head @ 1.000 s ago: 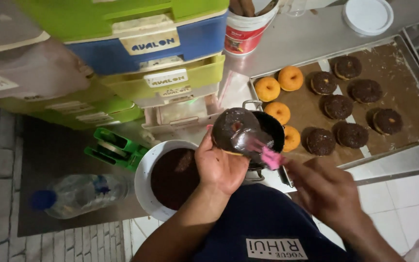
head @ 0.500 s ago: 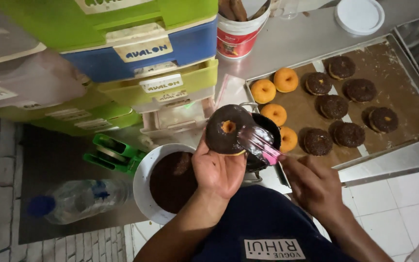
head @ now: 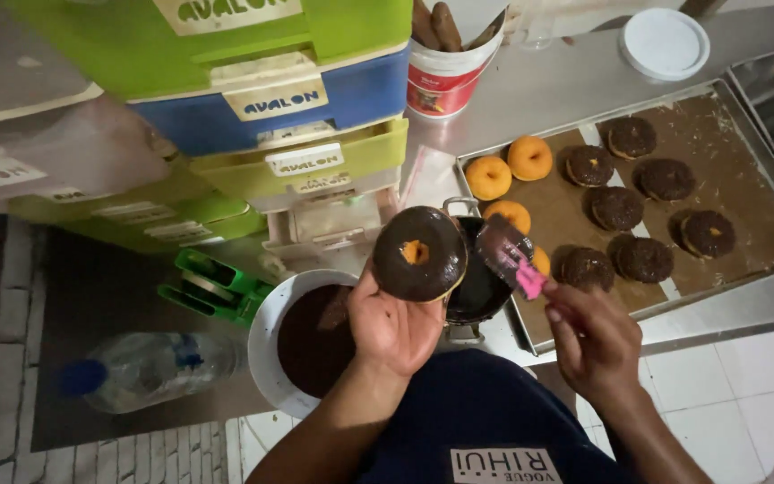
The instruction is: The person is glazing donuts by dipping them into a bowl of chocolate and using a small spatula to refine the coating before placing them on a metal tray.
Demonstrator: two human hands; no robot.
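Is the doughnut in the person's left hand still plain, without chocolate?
No, the doughnut held up by the left hand has dark chocolate covering its top.

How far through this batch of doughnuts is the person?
Done: seven chocolate-coated doughnuts sit on the tray. In hand: the left hand holds a freshly coated doughnut, while the right hand holds a pink-handled brush. Left: about four plain doughnuts on the tray's near end, uncoated.

Dark navy shirt (head: 485,421) with a white printed patch low on the front, forearms bare, no gloves on either hand, no rings or watch showing.
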